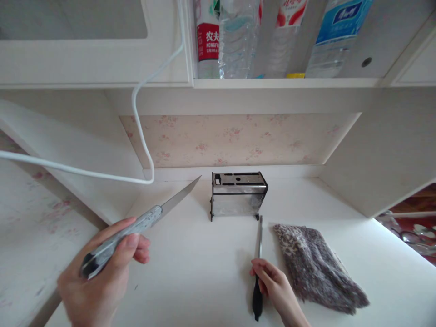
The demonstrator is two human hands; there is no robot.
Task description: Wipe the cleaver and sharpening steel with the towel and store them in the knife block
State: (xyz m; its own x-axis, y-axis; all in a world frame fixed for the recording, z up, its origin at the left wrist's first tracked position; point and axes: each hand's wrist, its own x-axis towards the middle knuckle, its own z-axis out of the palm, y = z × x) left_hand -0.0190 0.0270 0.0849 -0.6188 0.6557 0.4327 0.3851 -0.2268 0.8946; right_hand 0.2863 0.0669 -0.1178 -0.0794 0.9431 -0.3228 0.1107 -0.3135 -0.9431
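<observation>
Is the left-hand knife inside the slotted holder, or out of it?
Out. The left hand holds the knife by its handle; the blade shows bare, apart from the slotted holder.

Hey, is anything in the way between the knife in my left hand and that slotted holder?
Nothing visible stands between the knife in your left hand and the slotted holder; the white cable shows left of the blade.

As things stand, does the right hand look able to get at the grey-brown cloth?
Probably yes: the cloth lies just beside the right hand, with nothing visible between them. That hand holds a black-handled rod, though, so it would likely need to put that down first.
</observation>
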